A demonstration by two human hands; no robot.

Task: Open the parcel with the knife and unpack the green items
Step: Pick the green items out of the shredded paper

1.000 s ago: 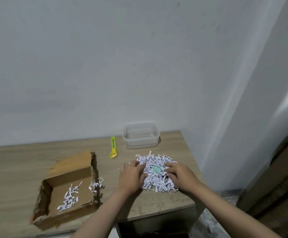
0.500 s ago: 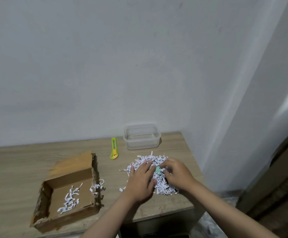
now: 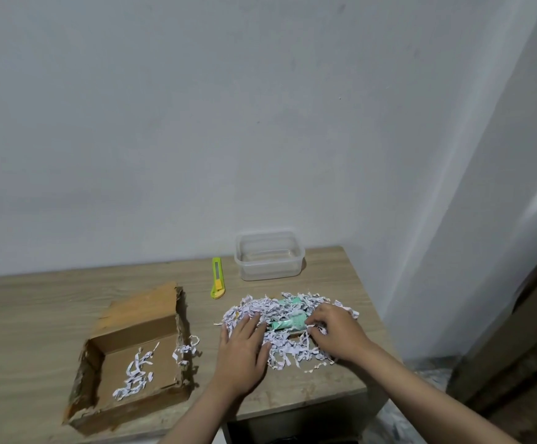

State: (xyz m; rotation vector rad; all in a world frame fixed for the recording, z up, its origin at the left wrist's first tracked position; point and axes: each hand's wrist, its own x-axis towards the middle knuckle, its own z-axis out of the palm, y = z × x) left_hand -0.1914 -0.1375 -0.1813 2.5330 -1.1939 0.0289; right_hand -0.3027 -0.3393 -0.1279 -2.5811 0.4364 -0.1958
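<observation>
A heap of white shredded paper lies on the wooden table, right of the opened cardboard parcel. Pale green items show through the top of the heap, one more just behind. My left hand lies flat on the heap's left side, fingers spread. My right hand rests on the right side, its fingertips curled into the shreds beside the green item; whether it grips anything is hidden. The yellow-green utility knife lies behind the heap.
An empty clear plastic tub stands at the back by the wall. A few shreds lie inside the parcel and on its right rim. The table's right edge runs just beyond my right hand; a dark doorway is at far right.
Both hands have spread the shreds apart, the right hand sliding right. More of the green items now shows in the heap than before.
</observation>
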